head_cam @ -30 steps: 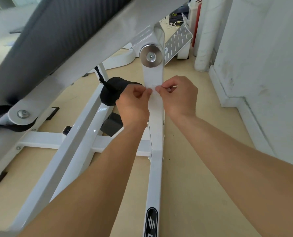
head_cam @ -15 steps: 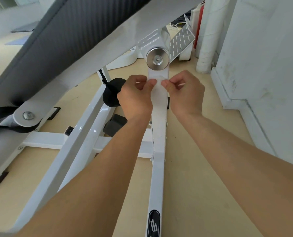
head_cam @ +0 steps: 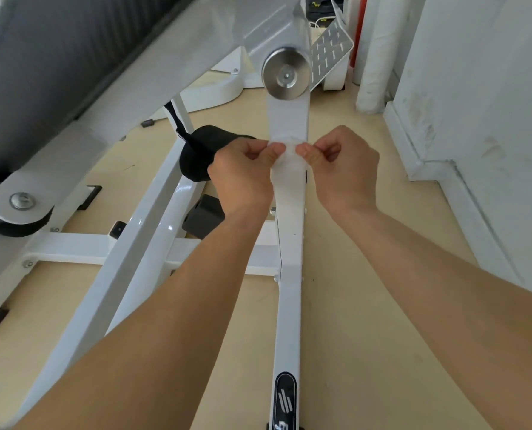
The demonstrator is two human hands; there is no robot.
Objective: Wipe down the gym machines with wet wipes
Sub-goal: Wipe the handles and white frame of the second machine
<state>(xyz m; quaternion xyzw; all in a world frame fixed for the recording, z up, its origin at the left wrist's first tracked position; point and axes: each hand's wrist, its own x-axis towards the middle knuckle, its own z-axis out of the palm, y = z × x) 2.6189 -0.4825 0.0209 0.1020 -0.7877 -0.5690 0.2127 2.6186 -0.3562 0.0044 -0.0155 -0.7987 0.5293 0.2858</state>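
Wipe: I am holding the white wet wipe (head_cam: pixel 286 159) up between both hands, right in front of the machine's white upright post (head_cam: pixel 288 125) and just below its chrome disc (head_cam: pixel 285 77). It is white on white, so the lower edge is blurring into the post and I cannot tell where it is ending.
Left hand: my left hand (head_cam: pixel 243 178) is pinching the wipe's left edge, thumb and forefinger pressing together, the other fingers curling in behind.
Right hand: my right hand (head_cam: pixel 345 172) is pinching the right edge the same way, its thumb tip sitting just beside the left thumb with a sliver of wipe between them.
Post: it is running from the chrome disc down toward me, passing between my wrists and carrying a black oval badge (head_cam: pixel 284 398) near the bottom.
Roller: a black foam roller (head_cam: pixel 199 153) is sitting just beside my left hand, partly hiding behind my knuckles.
Bench: the grey padded bench (head_cam: pixel 57 51) is slanting across the top left on its white frame.
Crossbar: a white crossbar (head_cam: pixel 72 246) is lying low over the beige floor (head_cam: pixel 367 274), passing under my left forearm.
Footplate: a slotted metal footplate (head_cam: pixel 329 54) is tilting up behind the chrome disc.
Wall: a white wall (head_cam: pixel 475 88) is standing along the right, well apart from my hands.
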